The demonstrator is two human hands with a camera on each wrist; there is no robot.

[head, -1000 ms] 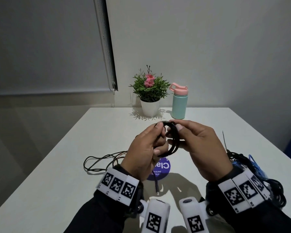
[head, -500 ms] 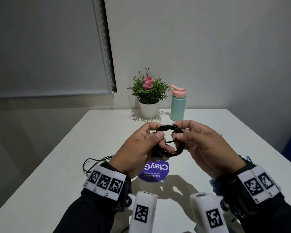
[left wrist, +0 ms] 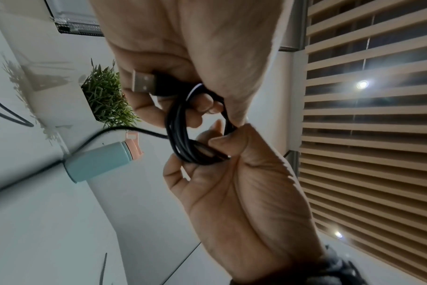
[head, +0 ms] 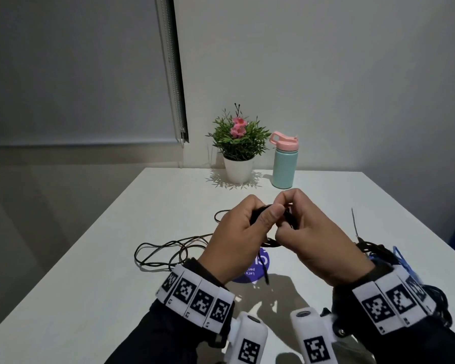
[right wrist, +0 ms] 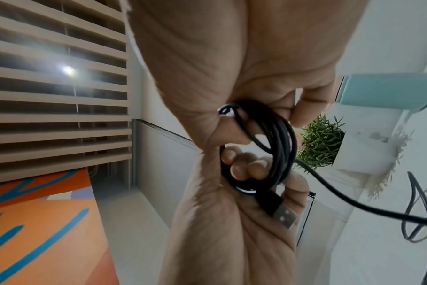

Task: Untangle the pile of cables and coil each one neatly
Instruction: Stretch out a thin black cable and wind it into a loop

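Observation:
A small black cable coil [head: 290,218] is held above the table between both hands, mostly hidden by fingers. My left hand [head: 243,232] grips the coil's left side, and its fingers trap the silver USB plug [left wrist: 144,82] against the loops [left wrist: 179,135]. My right hand [head: 314,233] pinches the coil's right side between thumb and fingers [right wrist: 280,138]. The plug [right wrist: 284,216] also shows in the right wrist view. The cable's loose tail [head: 166,249] runs from the coil down to the table at the left in wide loops.
A tangled pile of black and blue cables [head: 378,252] lies at the right, partly behind my right wrist. A purple round sticker [head: 252,274] sits under my hands. A potted plant [head: 238,145] and a teal bottle [head: 284,164] stand at the table's far edge [head: 326,171].
The coil was held as an open ring facing me; now both hands have closed in on it and hide most of it. More loose tail shows on the table at the left.

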